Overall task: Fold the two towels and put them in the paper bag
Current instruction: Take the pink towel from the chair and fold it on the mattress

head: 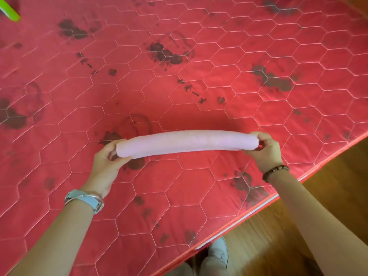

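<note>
A pale pink towel (pixel 185 143), folded into a long narrow strip, is held stretched out just above the red quilted mattress (pixel 179 66). My left hand (pixel 108 160) grips its left end with fingers curled round it. My right hand (pixel 264 147) pinches the right end. Only this one towel shows, and no paper bag is in view.
The mattress edge (pixel 258 208) runs diagonally from lower middle to the right, with wooden floor (pixel 298 226) beyond it. A green object (pixel 9 11) pokes in at the top left corner. A shoe (pixel 218 253) stands on the floor near the bottom edge.
</note>
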A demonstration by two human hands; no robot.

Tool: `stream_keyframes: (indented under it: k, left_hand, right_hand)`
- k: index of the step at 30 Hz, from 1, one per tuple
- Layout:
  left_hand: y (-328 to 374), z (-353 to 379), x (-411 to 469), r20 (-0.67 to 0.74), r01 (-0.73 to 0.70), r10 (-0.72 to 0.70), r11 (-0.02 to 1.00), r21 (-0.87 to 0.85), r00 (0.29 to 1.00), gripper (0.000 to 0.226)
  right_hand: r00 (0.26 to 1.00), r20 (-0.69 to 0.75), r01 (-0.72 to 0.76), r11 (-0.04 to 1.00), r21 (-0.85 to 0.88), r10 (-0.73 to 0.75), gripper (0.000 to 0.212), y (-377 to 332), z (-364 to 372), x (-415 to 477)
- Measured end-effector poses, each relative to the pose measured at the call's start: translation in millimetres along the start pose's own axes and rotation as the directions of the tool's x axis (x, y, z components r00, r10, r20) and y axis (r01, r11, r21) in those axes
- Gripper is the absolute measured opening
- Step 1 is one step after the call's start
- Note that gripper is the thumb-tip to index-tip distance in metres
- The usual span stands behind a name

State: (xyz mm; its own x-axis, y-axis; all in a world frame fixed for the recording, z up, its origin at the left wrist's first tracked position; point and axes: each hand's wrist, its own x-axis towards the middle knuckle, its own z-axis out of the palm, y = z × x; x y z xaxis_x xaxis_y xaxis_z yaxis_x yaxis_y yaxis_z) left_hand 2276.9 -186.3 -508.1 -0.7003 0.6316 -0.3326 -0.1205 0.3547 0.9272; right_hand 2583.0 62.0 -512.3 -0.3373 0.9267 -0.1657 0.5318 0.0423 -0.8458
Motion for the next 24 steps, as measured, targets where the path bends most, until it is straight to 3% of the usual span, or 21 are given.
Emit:
stream_keyframes:
  k: [3, 6, 10, 15, 19, 21, 24]
  left_hand:
    - [-22.4, -4.9, -14.0, 0.033, 0.066, -0.066, 0.998, 0.014, 0.997, 0.045]
    - [-40.2, -9.4, -31.8, 0.043, 0.066, -0.069, 0.996, 0.055, 0.997, 0.043]
    - [-59.0, -8.4, -50.1, 0.048, 0.112, -0.115, 0.992, 0.048, 0.992, 0.042]
    - [-71.0, -9.5, -56.9, -0.036, 0.197, -0.198, 0.980, -0.030, 0.979, 0.027]
    - [-69.2, -5.3, -57.9, -0.125, 0.297, -0.330, 0.927, -0.227, 0.936, 0.023]
    - [-67.6, -2.0, -56.7, -0.072, 0.340, -0.366, 0.908, -0.243, 0.928, 0.028]
    - [-57.4, 8.0, -57.8, 0.012, 0.400, -0.402, 0.905, -0.143, 0.915, 0.039]
  right_hand:
    - [0.999, 0.010, -0.051, 0.998, -0.041, 0.052, 0.062, 12.2, 5.1, -19.2]
    - [0.998, 0.015, -0.056, 0.998, -0.025, 0.056, 0.053, 20.6, 9.0, -43.1]
    - [0.999, -0.016, -0.034, 0.993, -0.110, 0.032, 0.079, 53.4, 12.3, -64.1]
    - [0.996, -0.084, 0.023, 0.978, -0.208, -0.041, 0.067, 65.4, 8.2, -80.1]
    - [0.961, -0.227, 0.090, 0.957, -0.274, -0.156, 0.049, 46.7, 10.8, -81.6]
    - [0.966, -0.136, 0.186, 0.957, -0.222, -0.220, 0.046, 24.2, 25.9, -85.9]
    - [0.923, 0.166, 0.375, 0.907, -0.191, -0.347, 0.047, 0.2, 65.3, -95.8]
